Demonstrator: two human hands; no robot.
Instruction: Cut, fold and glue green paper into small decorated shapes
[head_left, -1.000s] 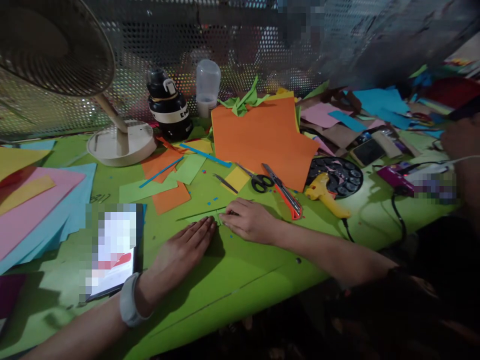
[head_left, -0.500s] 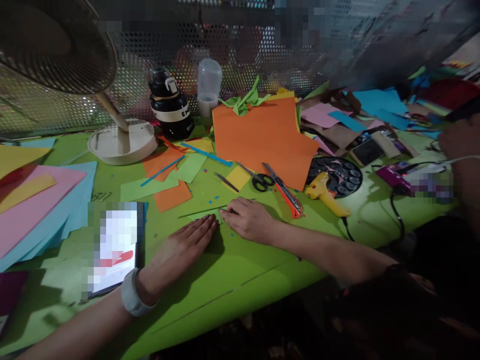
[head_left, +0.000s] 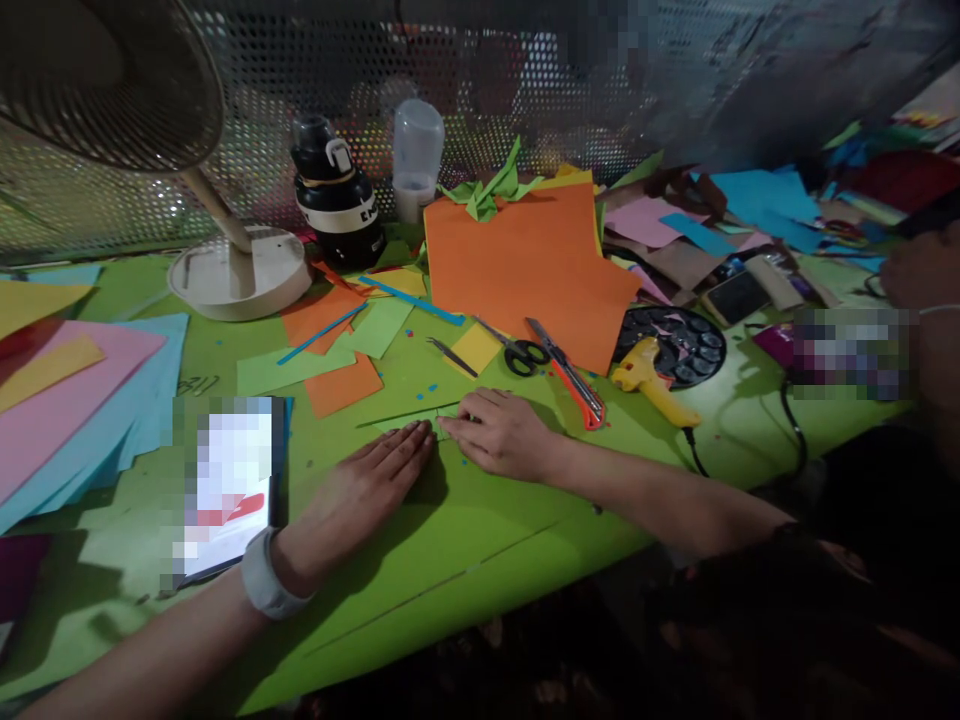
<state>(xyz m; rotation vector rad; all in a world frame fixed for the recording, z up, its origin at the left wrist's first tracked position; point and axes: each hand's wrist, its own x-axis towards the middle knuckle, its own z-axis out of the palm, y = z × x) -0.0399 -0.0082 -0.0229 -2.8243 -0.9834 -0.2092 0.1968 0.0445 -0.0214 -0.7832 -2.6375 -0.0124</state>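
My left hand (head_left: 360, 490) lies flat, fingers stretched out, pressing down on a green paper sheet (head_left: 465, 530) on the table. Right beside it, my right hand (head_left: 501, 432) rests on the same sheet with its fingers curled, fingertips pressed at a folded edge of the green paper (head_left: 409, 418). I wear a white band on my left wrist (head_left: 259, 578). Black-handled scissors (head_left: 517, 354), a red utility knife (head_left: 566, 375) and a yellow glue gun (head_left: 651, 385) lie just beyond my right hand.
A tablet (head_left: 225, 485) lies at my left. A fan base (head_left: 236, 275), a black bottle (head_left: 337, 195) and a clear cup (head_left: 416, 155) stand at the back. Orange paper (head_left: 532, 270) and coloured sheets (head_left: 67, 400) are spread around. Another person's arm (head_left: 926, 300) is at the right edge.
Both hands stay on the green paper in nearly the same pose; the view has shifted slightly downward.
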